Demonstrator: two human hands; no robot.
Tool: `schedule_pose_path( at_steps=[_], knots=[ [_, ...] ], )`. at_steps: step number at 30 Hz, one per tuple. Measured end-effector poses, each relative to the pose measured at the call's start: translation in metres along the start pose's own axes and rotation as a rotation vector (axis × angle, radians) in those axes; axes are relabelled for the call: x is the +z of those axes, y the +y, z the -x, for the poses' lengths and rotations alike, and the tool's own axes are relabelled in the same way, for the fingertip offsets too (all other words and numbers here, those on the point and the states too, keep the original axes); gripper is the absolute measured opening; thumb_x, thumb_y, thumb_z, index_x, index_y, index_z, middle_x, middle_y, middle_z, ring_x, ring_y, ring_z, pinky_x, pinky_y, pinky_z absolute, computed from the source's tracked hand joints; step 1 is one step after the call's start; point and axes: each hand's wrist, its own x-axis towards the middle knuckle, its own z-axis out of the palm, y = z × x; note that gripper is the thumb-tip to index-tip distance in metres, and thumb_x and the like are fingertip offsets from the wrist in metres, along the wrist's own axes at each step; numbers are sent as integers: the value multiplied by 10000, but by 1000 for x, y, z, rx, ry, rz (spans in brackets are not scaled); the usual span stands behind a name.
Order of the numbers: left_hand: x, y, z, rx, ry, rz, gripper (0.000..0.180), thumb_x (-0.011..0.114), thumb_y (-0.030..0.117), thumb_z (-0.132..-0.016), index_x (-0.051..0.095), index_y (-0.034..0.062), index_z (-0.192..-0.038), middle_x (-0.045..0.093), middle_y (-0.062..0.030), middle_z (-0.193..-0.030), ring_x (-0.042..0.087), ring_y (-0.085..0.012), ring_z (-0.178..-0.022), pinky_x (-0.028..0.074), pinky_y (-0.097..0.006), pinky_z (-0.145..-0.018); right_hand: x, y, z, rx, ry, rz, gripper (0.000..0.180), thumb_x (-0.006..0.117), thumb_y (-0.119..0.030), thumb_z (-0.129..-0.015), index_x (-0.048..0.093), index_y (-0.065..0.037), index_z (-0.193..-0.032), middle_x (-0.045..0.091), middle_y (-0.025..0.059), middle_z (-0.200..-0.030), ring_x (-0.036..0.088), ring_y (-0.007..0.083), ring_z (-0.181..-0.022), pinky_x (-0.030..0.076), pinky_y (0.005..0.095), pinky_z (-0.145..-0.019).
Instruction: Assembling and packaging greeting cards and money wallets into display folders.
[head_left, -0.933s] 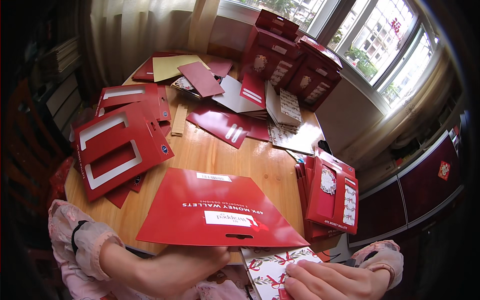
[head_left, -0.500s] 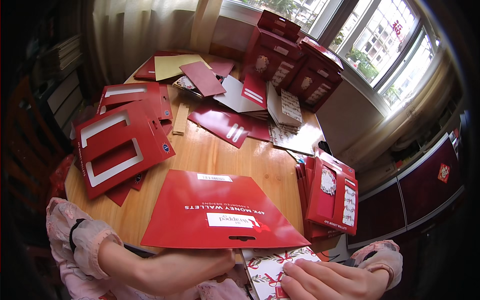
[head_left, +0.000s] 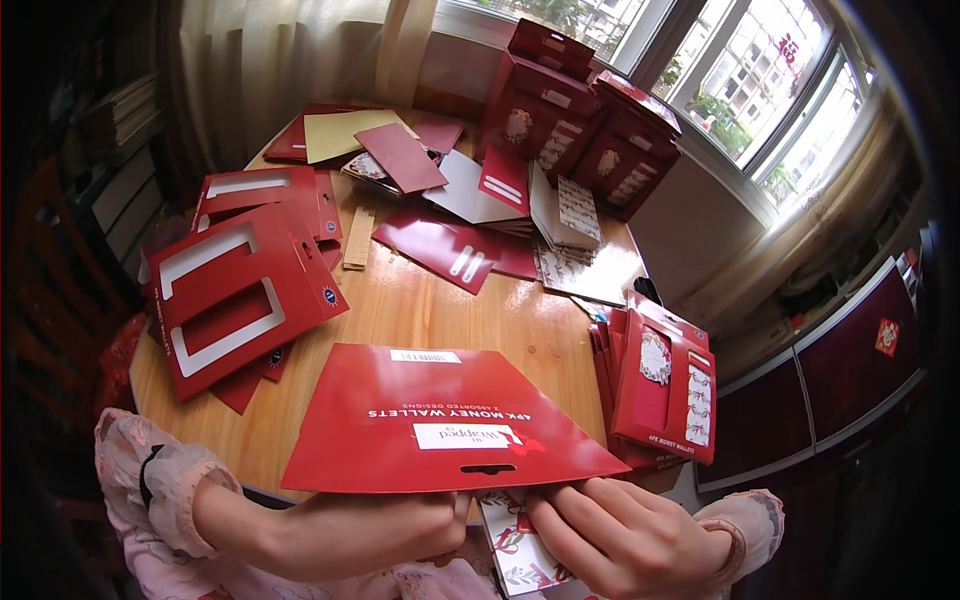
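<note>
A red cardboard packet (head_left: 390, 450) with a white label and a hanging slot lies tilted over the table's near edge. Just beneath its near edge, my left hand (head_left: 415, 525) is closed and holds it from below; the fingertips are hidden. A white money wallet (head_left: 512, 555) patterned with red bows and green leaves sits below the packet's near edge, partly covered. My right hand (head_left: 620, 535) is closed on this wallet, its bent fingers up against the packet's edge.
Flat red packets with cut-out windows (head_left: 225, 290) are piled at the left. Filled packets (head_left: 660, 385) stack at the right. Loose wallets (head_left: 440, 245), a yellow sheet (head_left: 350, 135) and a wooden strip (head_left: 359, 238) lie farther back. Tall red boxes (head_left: 545, 110) stand by the window.
My right hand has moved left and up along the patterned wallet to the red packet's near edge. The wallet has shifted slightly left and is more covered. My left hand stays under the packet.
</note>
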Motion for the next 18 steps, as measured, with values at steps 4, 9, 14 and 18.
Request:
schedule_pose_path(
  at_steps=[4,9,14,18],
  knots=[
    [-13,10,2,-86,-75,20,244,524,131,-617,599,46,-833,560,-25,-681,574,-152,-629,480,-324,-567,2,-5,2,175,35,-43,307,573,-67,-634,555,57,-914,532,131,-872,544,227,-726,469,301,-653],
    [-5,16,8,-289,157,63,240,545,158,-604,625,85,-818,616,-52,-800,605,-184,-731,484,-351,-649,8,4,-6,170,108,-2,282,592,-80,-581,551,30,-838,584,112,-780,569,200,-584,472,279,-532],
    [-5,6,9,-365,217,173,206,577,151,-585,624,94,-777,620,-64,-923,607,-201,-817,480,-346,-710,18,21,-10,-22,325,11,221,593,-89,-558,612,-12,-764,585,71,-751,588,180,-622,486,276,-591],
    [-7,2,10,-408,221,252,195,580,107,-584,617,84,-774,607,-63,-969,602,-209,-836,483,-347,-728,9,31,-9,-127,255,-71,204,590,-110,-619,565,-1,-790,522,72,-849,552,161,-747,457,257,-663]
  ],
)
